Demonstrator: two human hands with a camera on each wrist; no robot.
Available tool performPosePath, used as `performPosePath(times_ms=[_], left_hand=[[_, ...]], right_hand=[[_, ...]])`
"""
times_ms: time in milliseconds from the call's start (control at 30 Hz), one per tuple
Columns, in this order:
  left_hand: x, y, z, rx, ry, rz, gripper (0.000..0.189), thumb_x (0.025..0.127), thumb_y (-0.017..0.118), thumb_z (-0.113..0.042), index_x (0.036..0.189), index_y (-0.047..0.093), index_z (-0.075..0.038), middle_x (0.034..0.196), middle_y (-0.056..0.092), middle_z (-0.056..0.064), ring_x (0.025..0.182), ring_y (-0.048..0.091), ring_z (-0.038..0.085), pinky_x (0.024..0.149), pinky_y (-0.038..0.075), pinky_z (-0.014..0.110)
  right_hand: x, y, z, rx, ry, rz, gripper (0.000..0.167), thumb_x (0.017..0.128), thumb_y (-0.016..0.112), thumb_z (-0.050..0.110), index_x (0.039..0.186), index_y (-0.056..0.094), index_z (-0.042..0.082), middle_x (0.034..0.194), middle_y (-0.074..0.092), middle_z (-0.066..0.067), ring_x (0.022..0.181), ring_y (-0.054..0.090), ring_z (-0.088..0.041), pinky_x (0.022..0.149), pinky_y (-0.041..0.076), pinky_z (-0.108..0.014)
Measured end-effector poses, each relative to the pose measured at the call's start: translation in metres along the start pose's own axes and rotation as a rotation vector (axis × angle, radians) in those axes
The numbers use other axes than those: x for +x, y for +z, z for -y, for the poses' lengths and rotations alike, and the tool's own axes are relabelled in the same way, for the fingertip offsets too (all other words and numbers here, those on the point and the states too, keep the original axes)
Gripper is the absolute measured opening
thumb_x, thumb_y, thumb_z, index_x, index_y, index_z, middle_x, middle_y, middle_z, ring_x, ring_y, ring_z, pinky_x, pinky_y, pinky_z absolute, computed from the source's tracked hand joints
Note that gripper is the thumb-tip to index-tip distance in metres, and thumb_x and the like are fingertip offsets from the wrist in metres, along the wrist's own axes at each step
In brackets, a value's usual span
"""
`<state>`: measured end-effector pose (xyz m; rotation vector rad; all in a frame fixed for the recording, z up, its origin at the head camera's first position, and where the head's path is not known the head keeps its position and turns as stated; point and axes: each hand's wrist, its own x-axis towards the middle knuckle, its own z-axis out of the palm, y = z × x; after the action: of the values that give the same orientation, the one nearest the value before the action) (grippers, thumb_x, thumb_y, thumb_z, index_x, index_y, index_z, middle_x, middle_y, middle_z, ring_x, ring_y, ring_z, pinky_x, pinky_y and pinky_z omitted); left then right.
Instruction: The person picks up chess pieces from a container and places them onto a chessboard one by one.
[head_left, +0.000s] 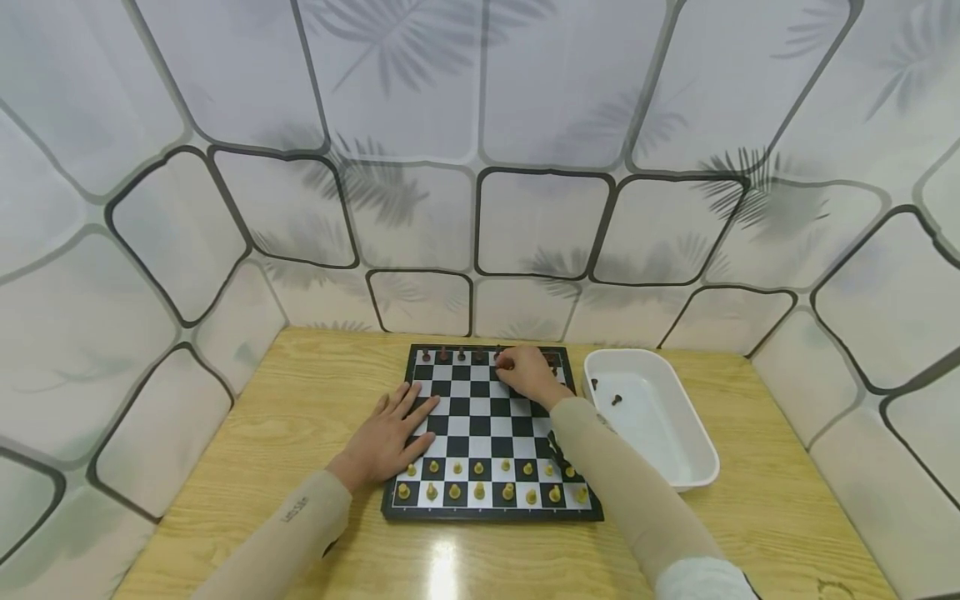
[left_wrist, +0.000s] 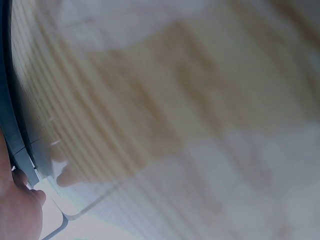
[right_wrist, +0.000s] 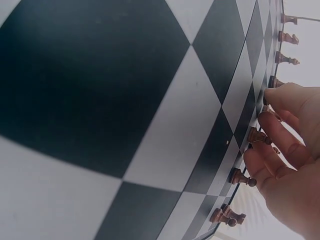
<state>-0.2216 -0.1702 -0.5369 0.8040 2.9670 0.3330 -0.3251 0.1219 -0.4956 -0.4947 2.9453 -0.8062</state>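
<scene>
A black-and-white chessboard (head_left: 480, 406) lies on the table, dark brown pieces along its far edge and yellow pieces in two rows at the near side. My right hand (head_left: 527, 372) reaches over the far rank. Its thumb and fingertips pinch a dark brown chess piece (right_wrist: 267, 109), mostly hidden behind them in the right wrist view. Close by stand a brown pawn (right_wrist: 256, 135) and another pawn (right_wrist: 242, 178). My left hand (head_left: 386, 435) rests with fingers spread on the board's left side; the left wrist view catches only a bit of it.
Right of the board sits a white plastic tray (head_left: 651, 417) with a dark piece (head_left: 617, 400) and another near its left wall. Beneath everything is a light wooden table (head_left: 300, 392). A patterned curtain (head_left: 540, 221) closes off the back and sides.
</scene>
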Motion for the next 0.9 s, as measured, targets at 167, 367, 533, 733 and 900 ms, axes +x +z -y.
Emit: performPosePath(times_ms=[167, 367, 533, 733, 900], left_hand=[[0.000, 0.000, -0.001, -0.002, -0.002, 0.000, 0.068, 0.110, 0.038, -0.058, 0.168, 0.030, -0.023, 0.177, 0.015, 0.018, 0.164, 0.013, 0.042, 0.129, 0.020, 0.065], [0.000, 0.000, 0.000, 0.002, 0.000, -0.006, 0.069, 0.110, 0.038, -0.058, 0.168, 0.030, -0.023, 0.176, 0.017, 0.018, 0.164, 0.014, 0.042, 0.129, 0.020, 0.065], [0.000, 0.001, 0.000, 0.007, 0.004, -0.012, 0.069, 0.110, 0.038, -0.059, 0.169, 0.029, -0.024, 0.176, 0.016, 0.018, 0.164, 0.014, 0.041, 0.129, 0.020, 0.065], [0.000, 0.002, 0.001, 0.002, 0.008, -0.022, 0.069, 0.110, 0.038, -0.058, 0.169, 0.029, -0.023, 0.176, 0.016, 0.018, 0.164, 0.014, 0.042, 0.129, 0.020, 0.065], [-0.001, 0.001, 0.000, -0.001, 0.007, -0.018, 0.069, 0.110, 0.039, -0.058, 0.169, 0.029, -0.023, 0.176, 0.016, 0.019, 0.164, 0.013, 0.042, 0.129, 0.020, 0.065]], right_hand=[[0.001, 0.001, 0.000, -0.011, 0.006, 0.012, 0.018, 0.100, 0.072, 0.014, 0.115, 0.079, 0.005, 0.111, 0.078, -0.011, 0.103, 0.072, -0.026, 0.092, 0.060, -0.043], [0.002, 0.002, -0.001, -0.016, 0.015, 0.015, 0.019, 0.100, 0.072, 0.014, 0.116, 0.079, 0.006, 0.113, 0.077, -0.011, 0.105, 0.072, -0.025, 0.094, 0.059, -0.044], [0.001, 0.001, 0.000, -0.012, 0.030, 0.025, 0.020, 0.101, 0.071, 0.016, 0.118, 0.078, 0.008, 0.116, 0.076, -0.011, 0.109, 0.071, -0.026, 0.095, 0.059, -0.044], [-0.003, -0.012, 0.000, 0.017, 0.011, 0.027, 0.025, 0.101, 0.069, 0.014, 0.123, 0.076, 0.007, 0.118, 0.076, -0.014, 0.110, 0.071, -0.029, 0.094, 0.059, -0.046], [-0.008, -0.034, -0.001, 0.030, -0.034, -0.009, 0.027, 0.101, 0.068, 0.014, 0.125, 0.075, 0.002, 0.120, 0.077, -0.015, 0.113, 0.072, -0.031, 0.097, 0.059, -0.047]])
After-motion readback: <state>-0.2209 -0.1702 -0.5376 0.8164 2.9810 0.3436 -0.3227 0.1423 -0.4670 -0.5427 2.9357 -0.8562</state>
